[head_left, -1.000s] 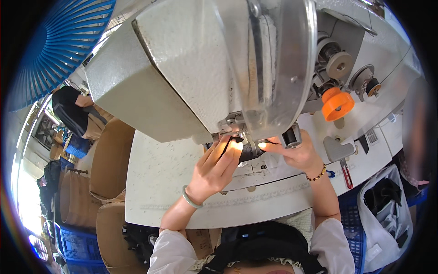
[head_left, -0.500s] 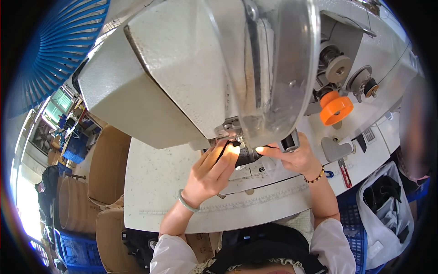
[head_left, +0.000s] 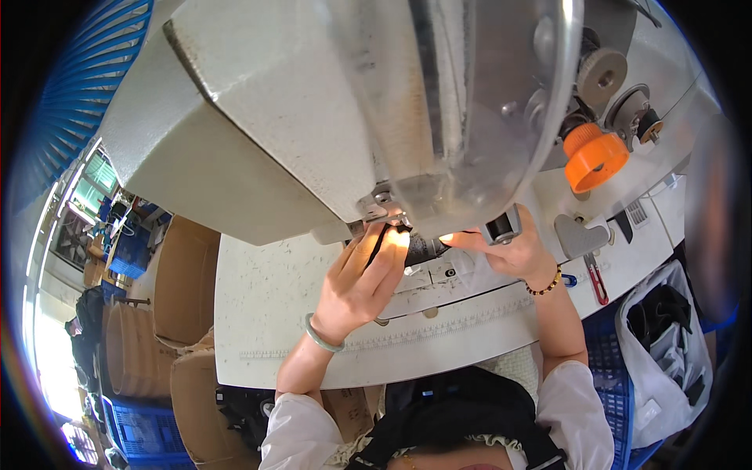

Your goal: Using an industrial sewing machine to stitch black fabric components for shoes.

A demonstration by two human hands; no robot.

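Note:
A small black fabric piece [head_left: 424,250] lies under the head of a sewing machine [head_left: 266,117], near the lit needle area. My left hand [head_left: 362,278], with a pale bangle on its wrist, is closed on the fabric's left side; a black edge shows between its fingers. From the right, my right hand [head_left: 518,252], wearing a beaded bracelet, reaches in with one finger stretched to the fabric's right end. A dark edge shows beside that finger, and the hand seems to pinch it. A metal machine part [head_left: 501,227] hides some of its fingers.
An orange knob [head_left: 595,160] sticks out at the machine's right. Red-handled snips [head_left: 597,280] lie on the white table [head_left: 274,313], which has a ruler strip [head_left: 439,329]. Cardboard boxes [head_left: 184,282] stand left; a white bag [head_left: 658,376] in a blue crate [head_left: 609,384] stands right.
The view has shifted, so the machine looks nearer and the orange knob sits further right. Both hands keep nearly the same place at the fabric.

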